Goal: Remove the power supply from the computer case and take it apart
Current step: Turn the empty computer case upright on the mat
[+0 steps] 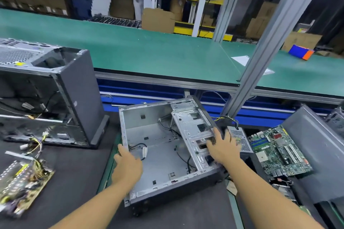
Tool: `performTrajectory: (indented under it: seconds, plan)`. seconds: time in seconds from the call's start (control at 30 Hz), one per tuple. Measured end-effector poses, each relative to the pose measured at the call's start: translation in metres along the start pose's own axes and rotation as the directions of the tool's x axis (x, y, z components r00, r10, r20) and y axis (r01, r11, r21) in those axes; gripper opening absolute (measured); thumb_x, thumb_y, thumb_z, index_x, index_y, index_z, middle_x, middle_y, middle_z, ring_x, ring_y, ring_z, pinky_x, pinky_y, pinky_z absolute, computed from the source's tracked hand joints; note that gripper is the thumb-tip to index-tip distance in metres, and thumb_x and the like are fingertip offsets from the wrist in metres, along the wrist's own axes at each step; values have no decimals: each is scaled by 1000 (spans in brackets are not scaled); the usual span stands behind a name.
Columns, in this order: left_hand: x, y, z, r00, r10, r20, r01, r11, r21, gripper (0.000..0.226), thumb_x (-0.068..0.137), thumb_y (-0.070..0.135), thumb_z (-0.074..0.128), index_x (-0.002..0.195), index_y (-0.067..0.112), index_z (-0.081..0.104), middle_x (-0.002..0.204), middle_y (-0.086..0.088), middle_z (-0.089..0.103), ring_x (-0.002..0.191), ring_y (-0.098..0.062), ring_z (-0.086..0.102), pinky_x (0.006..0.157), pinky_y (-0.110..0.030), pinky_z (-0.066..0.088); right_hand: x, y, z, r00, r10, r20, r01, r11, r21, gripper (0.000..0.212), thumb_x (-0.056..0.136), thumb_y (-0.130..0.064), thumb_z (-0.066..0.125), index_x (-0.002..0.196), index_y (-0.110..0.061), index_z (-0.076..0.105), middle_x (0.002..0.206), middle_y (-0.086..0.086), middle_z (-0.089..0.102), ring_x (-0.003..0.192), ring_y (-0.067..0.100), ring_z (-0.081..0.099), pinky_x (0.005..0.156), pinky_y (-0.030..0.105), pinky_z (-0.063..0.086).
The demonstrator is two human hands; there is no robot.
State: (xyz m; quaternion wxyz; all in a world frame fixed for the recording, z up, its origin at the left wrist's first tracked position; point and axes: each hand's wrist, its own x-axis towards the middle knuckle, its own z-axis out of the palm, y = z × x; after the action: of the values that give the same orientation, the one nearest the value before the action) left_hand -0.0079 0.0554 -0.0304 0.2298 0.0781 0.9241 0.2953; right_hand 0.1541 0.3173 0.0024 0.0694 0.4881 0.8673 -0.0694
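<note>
An open grey computer case lies on its side in the middle of the dark mat, its inside mostly bare with a few black cables. My left hand grips the case's left rim. My right hand lies with spread fingers over the case's right drive-bay edge. Just beyond that hand is the perforated silver power supply, with its bundle of coloured wires sticking up behind. How far the right fingers curl round the metal is hidden.
A second opened tower case stands at the left. A bare power-supply circuit board with wires lies front left. A green motherboard and a grey side panel lie at the right. Behind runs a green conveyor table with a metal post.
</note>
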Motion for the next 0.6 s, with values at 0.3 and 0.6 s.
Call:
performTrajectory:
  seconds: [0.3, 0.6]
  plan:
    - [28, 5, -10, 960, 235, -150, -193, 949, 248, 52, 92, 0, 50, 138, 0, 26, 121, -22, 49, 89, -39, 61, 69, -41, 48, -19, -1, 20, 989, 59, -136, -58, 998, 15, 69, 95, -60, 21, 155, -34, 1, 140, 15, 36, 118, 36, 43, 93, 46, 40]
    - [90, 21, -31, 926, 375, -48, -345, 890, 298, 21, 91, -2, 39, 107, 10, 36, 89, -12, 48, 72, -32, 53, 59, -38, 37, -53, -23, 36, 959, 236, -157, -226, 971, 78, 71, 96, -56, 24, 156, -27, 0, 135, 18, 37, 111, 34, 44, 85, 44, 41]
